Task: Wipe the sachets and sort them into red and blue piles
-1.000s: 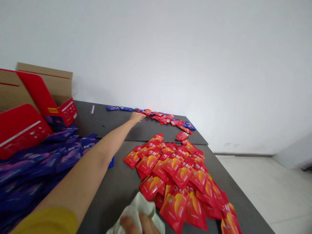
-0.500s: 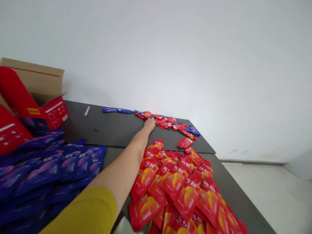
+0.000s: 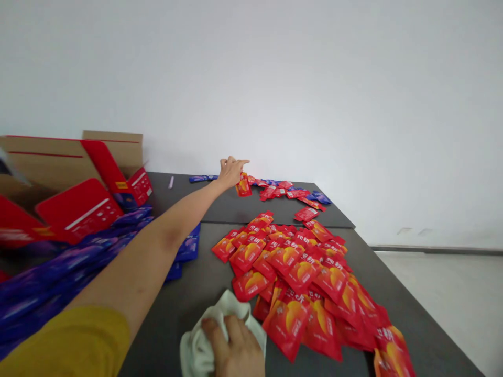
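Note:
My left hand (image 3: pixel 231 170) is stretched far over the table, its index finger pointing right. A red pouch (image 3: pixel 244 185) with orange fruit print hangs from it above the surface; the pinching fingers are partly hidden. At the bottom, my right hand (image 3: pixel 236 345) is closed on a pale green cloth (image 3: pixel 192 348) on the dark table. A heap of similar red pouches (image 3: pixel 302 272) spreads to the right of the cloth. Beyond the heap, more red pouches (image 3: pixel 268 192) lie scattered near the wall with blue pouches (image 3: pixel 321 197) among them.
Red and brown open cartons (image 3: pixel 80 209) stand at the left. Blue pouches (image 3: pixel 78 267) are piled before them, partly behind my left arm. A small pale stick-like object (image 3: pixel 171 182) lies at the back. The dark table (image 3: pixel 393 293) ends on the right, with the floor beyond.
My left hand has risen from the far pouches with a red pouch and moved slightly left. My right hand has come into view on the cloth. The view has shifted left.

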Demonstrator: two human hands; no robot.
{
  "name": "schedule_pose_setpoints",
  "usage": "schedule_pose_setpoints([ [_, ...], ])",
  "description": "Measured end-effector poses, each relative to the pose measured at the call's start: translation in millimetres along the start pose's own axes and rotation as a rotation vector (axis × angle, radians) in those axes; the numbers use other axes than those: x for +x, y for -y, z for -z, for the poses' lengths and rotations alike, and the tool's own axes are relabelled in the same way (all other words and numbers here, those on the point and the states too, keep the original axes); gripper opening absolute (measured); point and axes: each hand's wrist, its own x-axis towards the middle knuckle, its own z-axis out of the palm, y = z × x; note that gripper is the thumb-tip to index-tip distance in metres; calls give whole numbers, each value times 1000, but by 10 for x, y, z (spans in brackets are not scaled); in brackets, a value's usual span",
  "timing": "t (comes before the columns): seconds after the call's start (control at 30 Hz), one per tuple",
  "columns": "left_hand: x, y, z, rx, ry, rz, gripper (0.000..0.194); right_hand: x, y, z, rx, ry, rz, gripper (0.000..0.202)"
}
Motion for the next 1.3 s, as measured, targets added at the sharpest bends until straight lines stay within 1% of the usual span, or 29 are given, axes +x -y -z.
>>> schedule_pose_setpoints([
  [0.07,-5,44,457,-31,25,-42,47,12,-19,96,51,77,-12,55],
  [0.1,-19,81,678,-57,82,-68,48,21,-34,155,91,143,10,61],
  [0.17,-84,185,1065,-138,281,-89,48,34,-66,273,176,192,31,66],
  [0.2,-140,243,1215,-187,358,-65,49,32,-74,329,221,173,48,65],
  [0.23,-213,297,1334,-236,406,-17,49,22,-71,384,258,122,67,62],
  [0.27,-308,336,1421,-281,418,50,48,6,-54,442,288,64,98,59],
  [0.33,-561,338,1534,-348,391,192,44,-37,28,565,329,-78,169,51],
  [0.37,-717,290,1583,-377,400,235,42,-60,92,630,344,-146,207,47],
  [0.4,-888,209,1644,-407,438,244,41,-84,169,697,357,-216,238,44],
  [0.43,-1069,101,1723,-439,503,216,41,-109,255,765,369,-285,262,41],
  [0.5,-1436,-168,1920,-504,684,73,44,-169,427,902,378,-409,295,39],
  [0.57,-1775,-440,2084,-545,866,-124,53,-247,558,1024,365,-482,326,41],
  [0.6,-1928,-548,2120,-558,936,-220,56,-290,597,1067,353,-480,344,42],
  [0.63,-2067,-624,2118,-563,967,-289,56,-330,619,1092,336,-488,351,42],
  [0.67,-2194,-667,2082,-542,963,-319,53,-365,628,1101,321,-506,344,41],
  [0.73,-2408,-672,1952,-467,934,-383,46,-411,632,1088,322,-535,321,39],
  [0.83,-2624,-642,1731,-350,763,-453,37,-420,651,1082,361,-562,259,33],
  [0.9,-2695,-657,1595,-295,639,-463,32,-398,668,1096,380,-579,216,29],
  [0.97,-2708,-676,1472,-232,564,-444,29,-361,662,1092,386,-590,176,27],
  [1.0,-2695,-679,1424,-199,568,-435,33,-339,646,1079,394,-589,149,27],
  [1.03,-2671,-678,1395,-168,544,-427,45,-312,621,1061,401,-592,124,27],
  [1.1,-2609,-681,1418,-120,428,-402,70,-245,546,1023,423,-582,72,29],
  [1.13,-2588,-694,1475,-113,352,-389,75,-201,500,1011,442,-566,44,30],
  [1.17,-2586,-724,1560,-116,276,-368,74,-147,452,1008,465,-550,11,30],
  [1.23,-2676,-837,1781,-140,154,-300,57,-14,363,1035,518,-534,-66,30],
  [1.27,-2776,-919,1897,-154,116,-256,47,65,331,1063,535,-541,-98,29],
  [1.3,-2913,-1014,2001,-163,86,-204,42,148,315,1094,539,-552,-121,30],
])
